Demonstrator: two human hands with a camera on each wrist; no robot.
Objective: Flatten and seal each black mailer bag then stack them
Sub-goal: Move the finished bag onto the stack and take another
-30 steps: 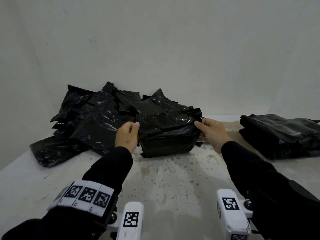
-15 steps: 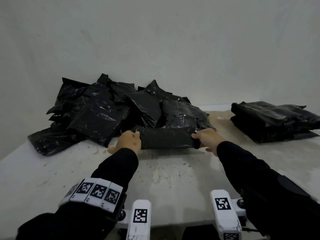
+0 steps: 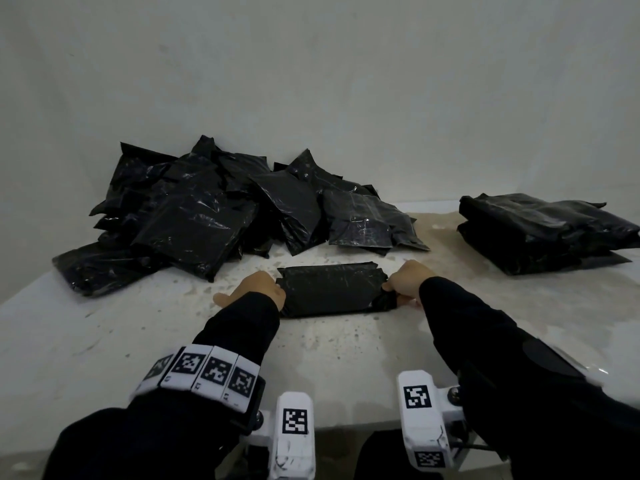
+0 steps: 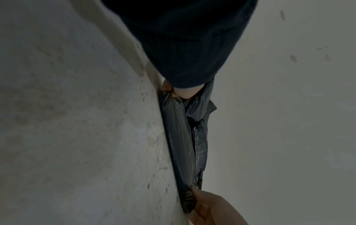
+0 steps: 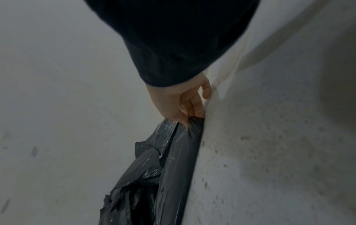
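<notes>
Mailer bag (image 3: 330, 289) lies flat on the table (image 3: 104, 334) in front of the messy pile of bags (image 3: 207, 216). My left hand (image 3: 256, 289) pinches its left end. My right hand (image 3: 408, 284) pinches its right end.

A pale, speckled table (image 3: 104, 334) fills the bottom. A messy pile of black bags (image 3: 214, 216) lies middle left, one bag (image 3: 329, 289) in the center, a neat stack (image 3: 543, 233) right.

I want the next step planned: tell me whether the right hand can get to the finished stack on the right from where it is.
Probably yes. The right hand pinches the mailer bag; bare table lies between it and the stack, nothing in between.
</notes>
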